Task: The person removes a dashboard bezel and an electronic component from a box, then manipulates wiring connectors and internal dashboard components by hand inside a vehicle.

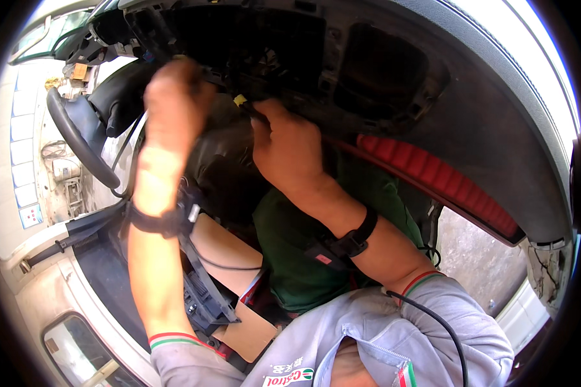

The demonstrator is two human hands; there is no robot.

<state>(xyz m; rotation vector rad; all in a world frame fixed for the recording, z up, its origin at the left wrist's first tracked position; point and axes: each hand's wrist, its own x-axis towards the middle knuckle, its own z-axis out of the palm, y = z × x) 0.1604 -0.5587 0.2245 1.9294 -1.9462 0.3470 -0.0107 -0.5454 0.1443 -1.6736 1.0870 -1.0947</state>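
Note:
My right hand (287, 143) is closed at the open dashboard (342, 84), thumb and forefinger pinching a dark, slim piece, apparently a cable end. A small yellow connector (239, 100) shows just beyond the fingertips; whether it is joined to that piece I cannot make out. My left hand (176, 97) is raised to the left of it, in front of the dashboard's dark cavity. Motion smears its fingers, so their grip and anything in them are hidden. Another bit of yellow shows behind that hand. Both forearms wear black wrist straps.
A steering wheel (77, 138) stands at the left, beside an open doorway. Along the right of the dashboard runs a red ribbed trim strip (432, 171). Brown cardboard (229, 248) and a dark plastic trim part (206, 290) lie below my arms. Dark green cloth (297, 258) covers my legs.

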